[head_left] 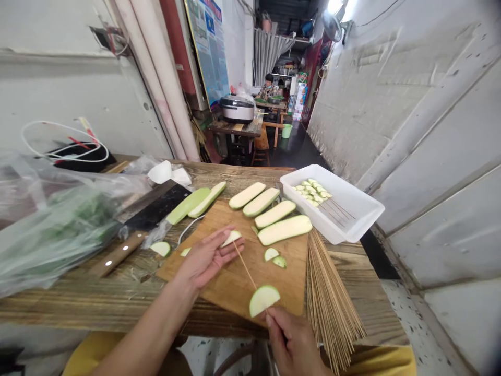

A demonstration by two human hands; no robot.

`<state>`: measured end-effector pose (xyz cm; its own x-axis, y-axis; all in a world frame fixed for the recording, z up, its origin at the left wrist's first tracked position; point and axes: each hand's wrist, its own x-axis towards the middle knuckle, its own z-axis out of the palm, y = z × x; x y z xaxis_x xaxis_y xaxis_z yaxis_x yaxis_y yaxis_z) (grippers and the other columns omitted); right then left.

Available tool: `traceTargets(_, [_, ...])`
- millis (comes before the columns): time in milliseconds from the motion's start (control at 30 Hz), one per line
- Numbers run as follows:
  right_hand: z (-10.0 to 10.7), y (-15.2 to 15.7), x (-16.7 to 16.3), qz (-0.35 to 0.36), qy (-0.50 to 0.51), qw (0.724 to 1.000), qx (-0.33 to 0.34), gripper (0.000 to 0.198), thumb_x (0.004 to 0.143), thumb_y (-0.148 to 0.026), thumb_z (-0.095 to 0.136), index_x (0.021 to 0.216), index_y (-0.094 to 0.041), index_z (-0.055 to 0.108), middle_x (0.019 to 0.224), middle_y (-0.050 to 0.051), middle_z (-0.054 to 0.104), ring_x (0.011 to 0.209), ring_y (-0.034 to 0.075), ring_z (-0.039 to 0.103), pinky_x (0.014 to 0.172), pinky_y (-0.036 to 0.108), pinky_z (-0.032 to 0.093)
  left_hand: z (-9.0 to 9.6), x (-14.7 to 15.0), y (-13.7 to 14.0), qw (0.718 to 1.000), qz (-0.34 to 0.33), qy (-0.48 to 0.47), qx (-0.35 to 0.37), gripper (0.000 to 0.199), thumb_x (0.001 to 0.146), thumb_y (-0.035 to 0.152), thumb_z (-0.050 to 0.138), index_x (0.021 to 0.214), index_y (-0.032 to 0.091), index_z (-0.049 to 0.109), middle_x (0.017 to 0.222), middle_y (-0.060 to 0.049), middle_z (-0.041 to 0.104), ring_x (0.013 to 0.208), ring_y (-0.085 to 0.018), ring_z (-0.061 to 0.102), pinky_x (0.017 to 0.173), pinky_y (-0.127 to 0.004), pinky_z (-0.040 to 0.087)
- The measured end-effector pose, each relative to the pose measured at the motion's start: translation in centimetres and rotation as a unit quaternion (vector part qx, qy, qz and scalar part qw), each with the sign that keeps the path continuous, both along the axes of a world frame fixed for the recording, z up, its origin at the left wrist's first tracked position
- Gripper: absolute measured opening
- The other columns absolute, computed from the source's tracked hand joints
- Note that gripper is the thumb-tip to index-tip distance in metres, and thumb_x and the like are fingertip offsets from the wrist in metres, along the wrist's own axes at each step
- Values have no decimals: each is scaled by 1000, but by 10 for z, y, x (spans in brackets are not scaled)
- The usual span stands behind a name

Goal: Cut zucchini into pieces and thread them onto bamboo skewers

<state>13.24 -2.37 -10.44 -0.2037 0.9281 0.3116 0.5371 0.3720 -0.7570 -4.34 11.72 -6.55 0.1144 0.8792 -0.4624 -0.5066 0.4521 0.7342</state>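
My left hand [213,256] is over the cutting board [219,284], thumb and fingers closed on a half-round zucchini slice [231,238]. In my right hand [291,339], near the board's front edge, a thin bamboo skewer [246,265] is pinched. A larger half-round zucchini slice [264,300] is threaded low on that skewer, close to my right fingers. The skewer's far end meets the slice in my left hand; whether it has pierced it I cannot tell. Several halved zucchinis [285,230] lie cut face up at the back of the board, with small end pieces [279,261] in front of them.
A white plastic tray [368,209] with skewered slices [313,192] stands back right. Loose bamboo skewers [331,297] fan out beside the board. Left are a cleaver [156,201], its wooden handle [121,254], and a plastic bag of greens [74,224]. Another person [268,89] sits far back.
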Motion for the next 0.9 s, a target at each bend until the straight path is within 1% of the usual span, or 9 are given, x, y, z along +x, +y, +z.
traceTargets(67, [0, -1, 0, 4, -7, 1000, -9, 26, 90, -16, 35, 71, -19, 52, 59, 0, 56, 49, 11, 52, 49, 20, 35, 1, 4, -1, 999, 29, -15, -20, 17, 84, 8, 50, 96, 7, 62, 90, -14, 69, 84, -22, 68, 75, -35, 58])
traceTargets(200, [1, 0, -1, 9, -7, 1000, -10, 26, 90, -14, 34, 74, -19, 53, 60, 0, 58, 49, 11, 53, 49, 19, 36, 0, 6, 0, 997, 60, -30, -34, 12, 83, 6, 51, 86, 6, 62, 90, -15, 69, 84, -22, 68, 75, -33, 59])
traceTargets(433, [3, 0, -1, 15, 2, 1000, -1, 25, 90, -13, 35, 74, -20, 53, 60, 0, 58, 48, 11, 54, 48, 18, 37, 2, 6, -2, 997, 59, -34, -30, 13, 83, 5, 51, 86, 6, 63, 88, -15, 70, 82, -22, 69, 77, -34, 58])
traceTargets(600, [1, 0, -1, 15, 19, 1000, 7, 23, 89, -12, 36, 76, -20, 53, 59, -1, 57, 49, 11, 55, 50, 17, 38, 3, 6, -2, 998, 52, -29, -27, 14, 83, 5, 50, 88, 6, 63, 87, -15, 70, 81, -21, 69, 76, -33, 58])
traceTargets(800, [1, 0, 0, 21, 28, 999, -1, 24, 90, -12, 36, 76, -20, 54, 64, 1, 62, 52, 11, 58, 51, 17, 39, 2, 7, -2, 998, 50, -30, -23, 13, 82, 6, 51, 86, 6, 63, 88, -14, 70, 82, -22, 69, 75, -33, 59])
traceTargets(900, [0, -1, 0, 15, 15, 1000, 2, 25, 90, -13, 35, 75, -19, 54, 61, 0, 59, 49, 11, 55, 49, 18, 37, 2, 7, -2, 998, 50, -29, -23, 12, 82, 6, 52, 86, 6, 63, 88, -14, 69, 82, -22, 69, 74, -34, 59])
